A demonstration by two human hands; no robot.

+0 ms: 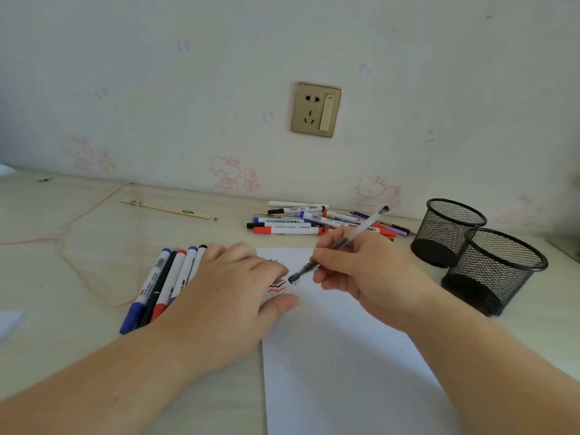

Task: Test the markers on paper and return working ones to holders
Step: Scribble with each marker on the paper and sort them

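Observation:
A white sheet of paper (339, 356) lies in front of me with red, black and blue squiggles (276, 285) near its top left. My right hand (367, 274) grips a clear-barrelled pen (361, 229), its dark tip touching the paper beside the squiggles. My left hand (229, 293) lies flat, fingers spread, pressing the paper's left edge. Several capped markers (163, 284) lie in a row under and left of that hand. A loose pile of markers (301, 219) sits by the wall. Two black mesh holders (445, 230) (499, 268) stand at the right and look empty.
A wooden pencil (166, 208) lies at the back left. A pink cord (78, 233) loops across the left of the desk. A gold wall socket (316, 109) sits above the marker pile. A scrap of paper (9, 321) shows at the left edge.

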